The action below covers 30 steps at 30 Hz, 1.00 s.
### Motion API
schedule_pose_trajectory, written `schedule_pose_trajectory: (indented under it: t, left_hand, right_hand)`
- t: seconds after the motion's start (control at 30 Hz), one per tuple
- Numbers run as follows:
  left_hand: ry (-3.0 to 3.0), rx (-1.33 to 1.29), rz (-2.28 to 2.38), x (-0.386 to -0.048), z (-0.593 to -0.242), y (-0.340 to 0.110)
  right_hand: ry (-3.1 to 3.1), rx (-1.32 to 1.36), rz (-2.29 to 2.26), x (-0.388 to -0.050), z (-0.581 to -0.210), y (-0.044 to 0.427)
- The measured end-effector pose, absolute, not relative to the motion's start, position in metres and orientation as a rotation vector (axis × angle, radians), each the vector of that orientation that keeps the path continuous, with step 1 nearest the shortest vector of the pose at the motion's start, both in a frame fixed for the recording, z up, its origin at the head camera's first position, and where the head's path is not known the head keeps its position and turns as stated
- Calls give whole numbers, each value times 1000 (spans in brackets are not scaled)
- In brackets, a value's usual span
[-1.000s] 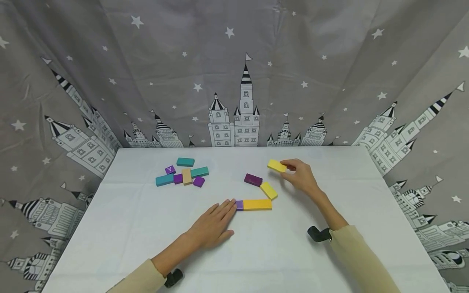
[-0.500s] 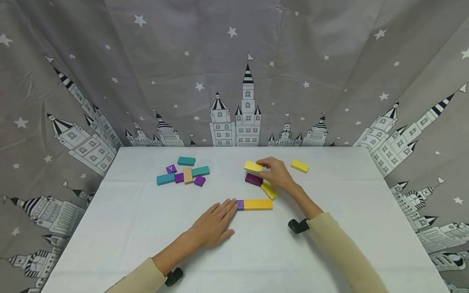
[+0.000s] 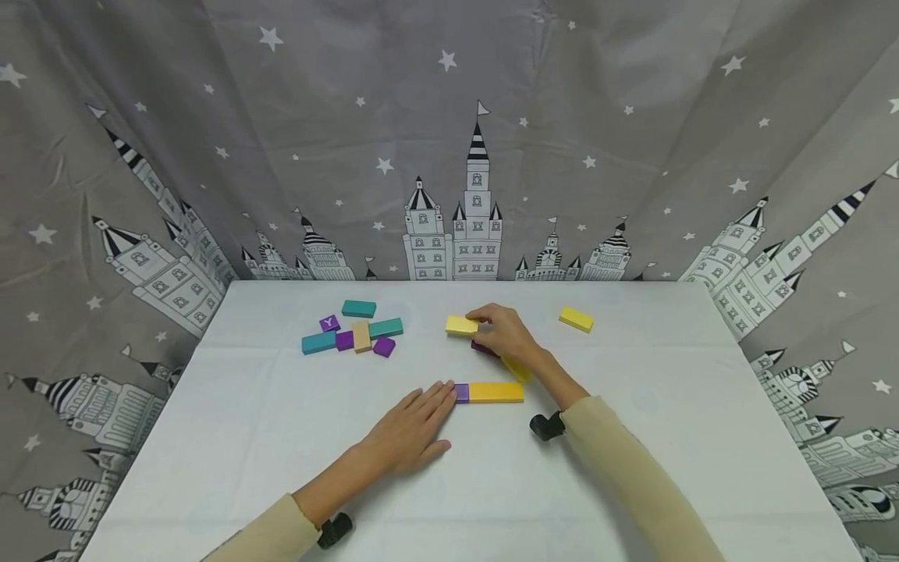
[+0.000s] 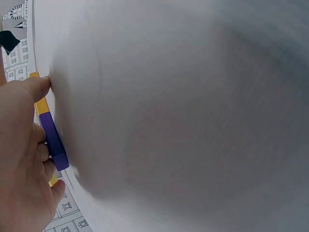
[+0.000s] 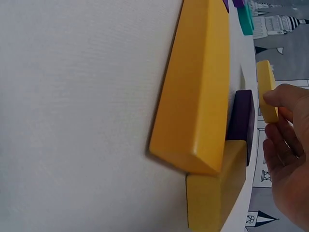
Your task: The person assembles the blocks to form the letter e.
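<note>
Bench [image 3: 702, 406]: right hand [image 3: 509, 334] has carried the held yellow block [image 3: 460, 326] leftward to beyond the left end of the orange block [image 3: 495, 393]
Left hand [image 3: 414, 428] is unchanged: flat, not gripping, fingers extended over part of the violet block [image 3: 461, 393], which abuts the orange block on its left. Grip of the right hand is closed, pinching the held yellow block between thumb and fingers. The shift is judged to mean mid-transfer; placement is not yet evident. No brand is legible; the only readable writing is a white letter Y on a purple tile [image 3: 328, 322], well left of and beyond the orange block
</note>
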<state>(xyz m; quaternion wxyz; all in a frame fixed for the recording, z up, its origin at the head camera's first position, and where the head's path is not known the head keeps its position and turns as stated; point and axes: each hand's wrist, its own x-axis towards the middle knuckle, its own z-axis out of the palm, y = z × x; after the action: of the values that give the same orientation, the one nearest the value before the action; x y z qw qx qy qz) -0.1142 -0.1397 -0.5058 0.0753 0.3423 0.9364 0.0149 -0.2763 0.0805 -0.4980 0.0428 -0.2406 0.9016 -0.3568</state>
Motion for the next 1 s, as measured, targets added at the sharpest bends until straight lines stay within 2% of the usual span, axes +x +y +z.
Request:
schedule_pose_trajectory:
  t: [1.0]
  left_hand:
    - [2801,1036,86,-114,-505,-141]
  right_hand:
    - [2745,-741,-965,-270,-510,65]
